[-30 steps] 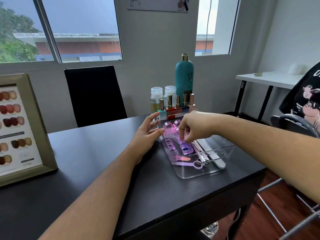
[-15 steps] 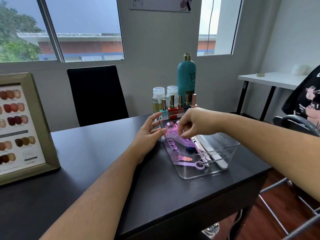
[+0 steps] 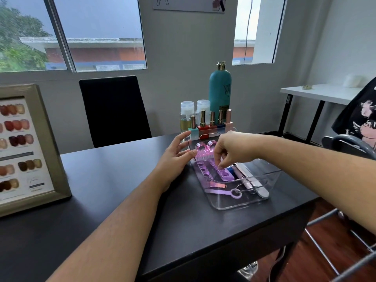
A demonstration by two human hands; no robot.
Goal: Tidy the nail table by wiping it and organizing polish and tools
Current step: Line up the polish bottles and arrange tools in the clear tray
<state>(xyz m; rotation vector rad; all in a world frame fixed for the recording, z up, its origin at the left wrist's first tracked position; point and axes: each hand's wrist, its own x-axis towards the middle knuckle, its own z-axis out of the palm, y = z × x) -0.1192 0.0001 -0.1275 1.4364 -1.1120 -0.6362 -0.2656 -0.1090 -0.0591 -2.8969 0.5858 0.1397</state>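
Observation:
A clear plastic tray (image 3: 244,201) sits on the black nail table (image 3: 122,200) near its right end. Inside lie purple toe separators (image 3: 224,175), a pink nail brush (image 3: 203,154), a purple ring-ended tool (image 3: 223,192), metal tools and a nail file (image 3: 262,192). My left hand (image 3: 175,159) rests with straight fingers against the tray's left rim. My right hand (image 3: 232,149) reaches down into the tray, fingertips pinching the right toe separator. Behind the tray stands a row of nail polish bottles (image 3: 202,124).
A tall teal bottle (image 3: 220,88) and two clear pump bottles (image 3: 186,110) stand behind the polish. A framed nail colour chart (image 3: 26,147) stands at the table's left. A black chair (image 3: 114,110) is behind the table and a white side table (image 3: 321,92) at far right.
My right hand lifted the toe separator at a tilt, then lowered it back flat into the tray. My left hand stayed at the tray's left rim.

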